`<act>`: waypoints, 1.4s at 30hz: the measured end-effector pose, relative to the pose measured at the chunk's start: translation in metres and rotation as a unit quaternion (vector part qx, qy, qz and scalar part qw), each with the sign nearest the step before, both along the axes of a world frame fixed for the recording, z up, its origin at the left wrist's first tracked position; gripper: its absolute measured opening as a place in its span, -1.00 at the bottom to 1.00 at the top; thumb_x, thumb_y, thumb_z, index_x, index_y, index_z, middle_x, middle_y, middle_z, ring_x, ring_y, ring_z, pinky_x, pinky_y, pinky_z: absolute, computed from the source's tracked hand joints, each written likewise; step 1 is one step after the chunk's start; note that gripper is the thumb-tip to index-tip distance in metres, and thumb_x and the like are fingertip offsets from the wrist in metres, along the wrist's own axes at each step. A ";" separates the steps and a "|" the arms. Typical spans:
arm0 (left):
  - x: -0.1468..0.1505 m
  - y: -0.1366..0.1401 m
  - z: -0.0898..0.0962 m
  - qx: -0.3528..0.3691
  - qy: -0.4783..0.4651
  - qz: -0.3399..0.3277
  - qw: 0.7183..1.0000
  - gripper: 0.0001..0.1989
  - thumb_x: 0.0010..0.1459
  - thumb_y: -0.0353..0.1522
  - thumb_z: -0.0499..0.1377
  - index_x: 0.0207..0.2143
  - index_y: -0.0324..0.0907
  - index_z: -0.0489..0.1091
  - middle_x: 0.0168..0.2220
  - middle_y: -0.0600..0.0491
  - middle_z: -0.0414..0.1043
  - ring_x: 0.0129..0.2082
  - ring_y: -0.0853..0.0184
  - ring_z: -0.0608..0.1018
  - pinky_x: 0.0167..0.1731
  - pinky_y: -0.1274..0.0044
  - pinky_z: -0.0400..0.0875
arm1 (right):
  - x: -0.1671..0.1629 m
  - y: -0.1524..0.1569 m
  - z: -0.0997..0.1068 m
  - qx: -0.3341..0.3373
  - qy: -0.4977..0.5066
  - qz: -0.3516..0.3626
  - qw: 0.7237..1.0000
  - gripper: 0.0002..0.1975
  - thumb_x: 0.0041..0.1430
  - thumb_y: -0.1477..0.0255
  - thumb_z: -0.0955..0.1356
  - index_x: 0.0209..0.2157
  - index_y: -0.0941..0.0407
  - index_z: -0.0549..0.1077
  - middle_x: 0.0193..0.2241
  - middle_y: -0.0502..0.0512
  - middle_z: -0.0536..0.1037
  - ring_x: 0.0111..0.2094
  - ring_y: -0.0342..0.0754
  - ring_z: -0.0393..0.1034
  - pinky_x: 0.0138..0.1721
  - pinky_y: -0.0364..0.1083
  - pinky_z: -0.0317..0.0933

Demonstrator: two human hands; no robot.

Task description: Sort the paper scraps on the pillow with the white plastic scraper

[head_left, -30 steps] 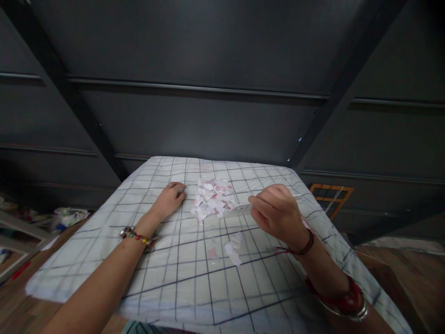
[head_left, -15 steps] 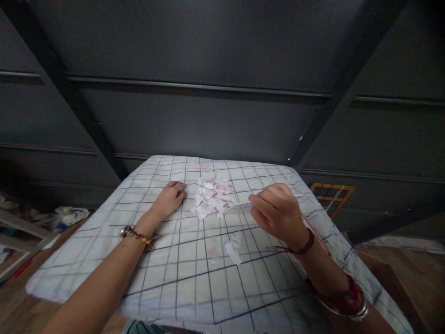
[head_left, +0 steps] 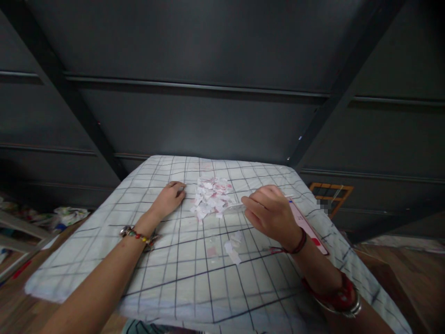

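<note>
A heap of torn paper scraps (head_left: 212,197), white with pink bits, lies on the checked cloth (head_left: 167,273). My left hand (head_left: 171,197) rests on the cloth just left of the heap, holding nothing, fingers loosely bent with the thumb apart. On the other side, my right hand (head_left: 269,211) is closed around a thin, pale, flat strip (head_left: 236,207). The strip points left and its end reaches the heap's right edge; its exact kind cannot be made out. Nearer to me lie a few loose paper scraps (head_left: 233,248).
Partly beneath my right forearm is a phone (head_left: 306,227) with a lit pink screen. A dark panelled wall (head_left: 208,125) rises behind the table. An orange-brown frame (head_left: 342,199) stands beyond the right edge, and clutter (head_left: 71,214) lies at left.
My right hand has shifted slightly left and toward the heap with the pale strip, uncovering more of the phone. My left hand stays where it was.
</note>
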State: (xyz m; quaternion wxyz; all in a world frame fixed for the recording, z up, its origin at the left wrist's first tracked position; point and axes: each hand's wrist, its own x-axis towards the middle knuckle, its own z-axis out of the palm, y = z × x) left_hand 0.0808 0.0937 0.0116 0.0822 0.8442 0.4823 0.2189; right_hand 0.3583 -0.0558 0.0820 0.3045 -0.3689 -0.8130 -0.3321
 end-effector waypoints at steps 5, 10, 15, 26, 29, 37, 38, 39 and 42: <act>-0.001 0.001 -0.001 0.002 -0.002 -0.004 1.000 -0.66 0.14 -0.31 -0.05 -0.13 -0.24 0.40 -0.07 -0.12 0.45 -0.03 0.18 0.45 0.08 0.30 0.32 | -0.001 -0.002 0.001 -0.013 0.003 0.036 0.999 -0.79 0.11 0.63 0.21 -0.45 0.11 0.40 -0.61 -0.04 0.36 -0.49 -0.11 0.12 -0.36 -0.10 0.05; -0.001 0.001 -0.001 0.004 -0.003 -0.001 1.000 -0.65 0.14 -0.31 -0.05 -0.12 -0.25 0.40 -0.07 -0.13 0.45 -0.03 0.19 0.45 0.06 0.33 0.33 | 0.000 -0.002 0.003 0.005 0.009 0.008 1.000 -0.80 0.11 0.62 0.21 -0.46 0.11 0.39 -0.59 -0.03 0.37 -0.47 -0.09 0.13 -0.37 -0.08 0.04; 0.000 0.000 0.000 0.002 -0.008 -0.002 1.000 -0.65 0.13 -0.32 -0.05 -0.13 -0.26 0.40 -0.07 -0.15 0.46 -0.02 0.17 0.45 0.07 0.30 0.32 | -0.003 -0.003 0.002 -0.003 -0.002 0.027 1.000 -0.80 0.13 0.62 0.21 -0.45 0.14 0.40 -0.61 -0.03 0.36 -0.49 -0.11 0.13 -0.39 -0.09 0.05; -0.001 0.001 0.000 -0.004 -0.013 0.002 1.000 -0.65 0.12 -0.32 -0.05 -0.13 -0.24 0.40 -0.06 -0.14 0.45 -0.02 0.17 0.44 0.09 0.30 0.30 | -0.006 -0.003 0.001 -0.003 0.002 0.029 1.000 -0.80 0.15 0.63 0.21 -0.43 0.15 0.41 -0.59 -0.02 0.39 -0.48 -0.11 0.16 -0.38 -0.08 0.09; -0.001 0.001 0.000 -0.003 -0.013 0.003 1.000 -0.65 0.12 -0.32 -0.05 -0.14 -0.23 0.40 -0.06 -0.12 0.45 -0.02 0.17 0.44 0.09 0.30 0.30 | -0.007 -0.005 0.002 -0.017 -0.002 0.069 0.997 -0.80 0.17 0.63 0.21 -0.43 0.15 0.41 -0.59 -0.04 0.39 -0.48 -0.13 0.17 -0.36 -0.08 0.12; -0.001 0.001 -0.001 0.009 -0.028 0.004 1.000 -0.68 0.11 -0.32 -0.03 -0.16 -0.19 0.41 -0.09 -0.07 0.46 -0.04 0.19 0.45 0.08 0.30 0.32 | -0.003 -0.005 0.004 -0.011 0.017 0.051 0.998 -0.81 0.13 0.64 0.22 -0.40 0.14 0.42 -0.58 -0.02 0.39 -0.47 -0.12 0.16 -0.38 -0.08 0.11; -0.001 0.001 0.000 0.010 -0.031 0.004 0.999 -0.69 0.11 -0.32 -0.02 -0.17 -0.17 0.42 -0.10 -0.05 0.47 -0.04 0.19 0.45 0.08 0.30 0.32 | -0.001 -0.004 0.004 -0.019 0.017 0.049 0.998 -0.80 0.11 0.64 0.22 -0.43 0.13 0.42 -0.59 -0.03 0.38 -0.48 -0.12 0.15 -0.39 -0.08 0.10; -0.001 0.001 0.000 0.010 -0.034 0.003 0.999 -0.69 0.10 -0.33 -0.02 -0.17 -0.16 0.42 -0.10 -0.04 0.48 -0.04 0.19 0.45 0.08 0.29 0.32 | 0.001 -0.004 0.005 -0.028 0.018 0.050 0.998 -0.79 0.09 0.65 0.21 -0.46 0.13 0.40 -0.61 -0.03 0.35 -0.49 -0.12 0.13 -0.40 -0.08 0.09; -0.001 0.000 0.000 0.007 -0.038 0.000 0.999 -0.69 0.10 -0.32 -0.02 -0.17 -0.19 0.43 -0.09 -0.08 0.47 -0.04 0.18 0.45 0.08 0.29 0.32 | 0.007 -0.004 0.007 -0.042 0.021 0.055 0.997 -0.79 0.05 0.65 0.22 -0.54 0.12 0.36 -0.64 -0.04 0.29 -0.52 -0.12 0.08 -0.41 -0.07 0.07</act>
